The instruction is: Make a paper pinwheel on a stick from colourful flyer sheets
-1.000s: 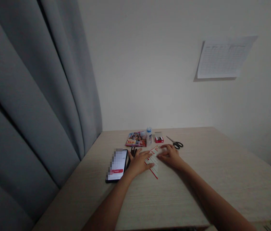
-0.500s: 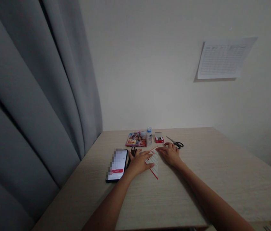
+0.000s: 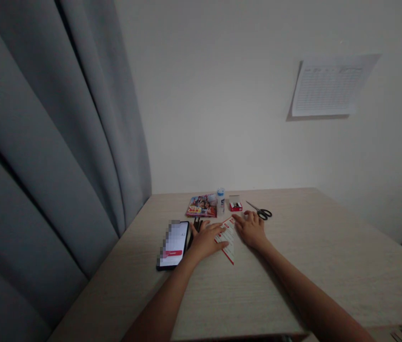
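Observation:
On the desk in the middle lies a folded paper (image 3: 228,242), triangular, white with printed text and red edges. My left hand (image 3: 204,243) rests over its left side, fingers spread, and covers part of it. My right hand (image 3: 253,230) touches the paper's upper right corner with outstretched fingertips. Partly under my left hand are some black stick-like items (image 3: 196,223), possibly pens. A phone (image 3: 174,244) with a lit screen lies just left of that hand. Beyond my right hand lie scissors (image 3: 263,213) with black handles.
At the back stand a clear bottle (image 3: 220,202) with a blue cap and a small open red box (image 3: 235,206). A colourful printed leaflet (image 3: 202,205) lies beside the bottle. A grey curtain (image 3: 62,142) hangs along the left; a printed sheet (image 3: 329,90) is on the wall.
My right hand's fingers have shifted slightly at the paper's upper corner. My left hand and the paper stay in place.

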The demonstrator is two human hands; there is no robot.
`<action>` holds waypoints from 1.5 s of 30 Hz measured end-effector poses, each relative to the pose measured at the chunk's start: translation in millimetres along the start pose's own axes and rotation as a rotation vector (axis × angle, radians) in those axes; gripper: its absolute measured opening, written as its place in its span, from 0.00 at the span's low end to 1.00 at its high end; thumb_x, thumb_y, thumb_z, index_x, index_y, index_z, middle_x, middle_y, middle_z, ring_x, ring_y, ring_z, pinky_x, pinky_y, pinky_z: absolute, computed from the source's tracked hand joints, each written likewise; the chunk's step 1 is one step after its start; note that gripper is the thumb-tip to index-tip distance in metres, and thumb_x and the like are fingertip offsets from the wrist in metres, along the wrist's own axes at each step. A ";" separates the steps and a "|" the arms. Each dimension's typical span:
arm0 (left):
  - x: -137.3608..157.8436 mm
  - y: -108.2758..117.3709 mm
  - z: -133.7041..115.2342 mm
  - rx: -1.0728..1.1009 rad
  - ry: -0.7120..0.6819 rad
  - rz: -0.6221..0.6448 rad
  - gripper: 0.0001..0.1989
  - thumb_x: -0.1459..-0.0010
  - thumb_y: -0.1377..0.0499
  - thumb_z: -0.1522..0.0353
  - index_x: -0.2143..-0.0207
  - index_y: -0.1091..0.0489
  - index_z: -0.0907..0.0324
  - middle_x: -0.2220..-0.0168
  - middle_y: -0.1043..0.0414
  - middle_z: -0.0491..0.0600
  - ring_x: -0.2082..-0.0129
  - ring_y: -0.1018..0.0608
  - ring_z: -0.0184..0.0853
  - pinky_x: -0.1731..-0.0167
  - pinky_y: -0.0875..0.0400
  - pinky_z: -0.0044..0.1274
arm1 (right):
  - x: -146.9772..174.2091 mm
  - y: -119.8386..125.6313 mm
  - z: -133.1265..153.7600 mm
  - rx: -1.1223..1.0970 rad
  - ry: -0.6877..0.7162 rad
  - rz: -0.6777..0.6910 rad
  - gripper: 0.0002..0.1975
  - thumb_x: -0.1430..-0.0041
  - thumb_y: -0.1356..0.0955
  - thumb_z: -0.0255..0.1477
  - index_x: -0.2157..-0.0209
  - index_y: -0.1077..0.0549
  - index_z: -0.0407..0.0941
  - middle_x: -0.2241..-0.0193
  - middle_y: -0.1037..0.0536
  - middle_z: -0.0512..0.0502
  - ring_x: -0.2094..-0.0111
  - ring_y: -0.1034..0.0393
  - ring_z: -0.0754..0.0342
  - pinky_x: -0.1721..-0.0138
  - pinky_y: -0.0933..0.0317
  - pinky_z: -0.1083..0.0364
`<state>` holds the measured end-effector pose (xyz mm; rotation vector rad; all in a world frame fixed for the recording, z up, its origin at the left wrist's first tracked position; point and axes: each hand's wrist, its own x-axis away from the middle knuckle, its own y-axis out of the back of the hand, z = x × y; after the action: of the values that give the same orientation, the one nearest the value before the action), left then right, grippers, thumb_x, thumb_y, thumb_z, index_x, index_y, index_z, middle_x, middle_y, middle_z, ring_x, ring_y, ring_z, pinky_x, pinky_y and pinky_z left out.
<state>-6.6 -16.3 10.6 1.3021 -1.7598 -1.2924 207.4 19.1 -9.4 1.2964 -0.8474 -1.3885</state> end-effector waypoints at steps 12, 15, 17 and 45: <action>4.8 -1.0 -9.2 -0.080 -0.026 -0.072 0.26 0.40 0.43 0.46 0.41 0.31 0.39 0.37 0.34 0.45 0.35 0.41 0.54 0.42 0.80 0.64 | 2.1 0.5 -6.2 -0.139 0.071 -0.080 0.22 0.34 0.36 0.36 0.41 0.31 0.48 0.43 0.33 0.34 0.42 0.40 0.41 0.42 0.45 0.42; 5.7 2.4 -6.7 -0.072 -0.037 -0.047 0.27 0.41 0.43 0.45 0.40 0.33 0.38 0.37 0.35 0.46 0.36 0.40 0.53 0.42 0.79 0.64 | 2.0 1.7 -11.6 -0.294 0.208 -0.080 0.18 0.37 0.34 0.31 0.46 0.25 0.47 0.46 0.29 0.37 0.45 0.37 0.44 0.43 0.43 0.45; 6.3 5.2 -4.8 -0.061 -0.041 -0.023 0.29 0.42 0.42 0.46 0.40 0.33 0.38 0.36 0.35 0.47 0.35 0.41 0.54 0.42 0.78 0.64 | 2.4 2.9 -13.8 -0.387 0.313 -0.054 0.15 0.39 0.33 0.28 0.52 0.22 0.47 0.49 0.26 0.40 0.47 0.35 0.45 0.44 0.42 0.46; -0.2 13.4 1.1 0.098 -0.016 -0.071 0.09 0.41 0.37 0.56 0.61 0.20 0.46 0.44 0.27 0.45 0.38 0.37 0.47 0.37 0.69 0.56 | 16.5 20.2 -6.5 -0.577 0.486 0.073 0.15 0.48 0.25 0.46 0.63 0.17 0.51 0.55 0.21 0.44 0.48 0.33 0.44 0.45 0.41 0.45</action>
<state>-12.3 -15.0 22.8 1.4242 -1.8235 -1.2722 219.4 -0.7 4.3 1.0605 -0.1391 -1.0766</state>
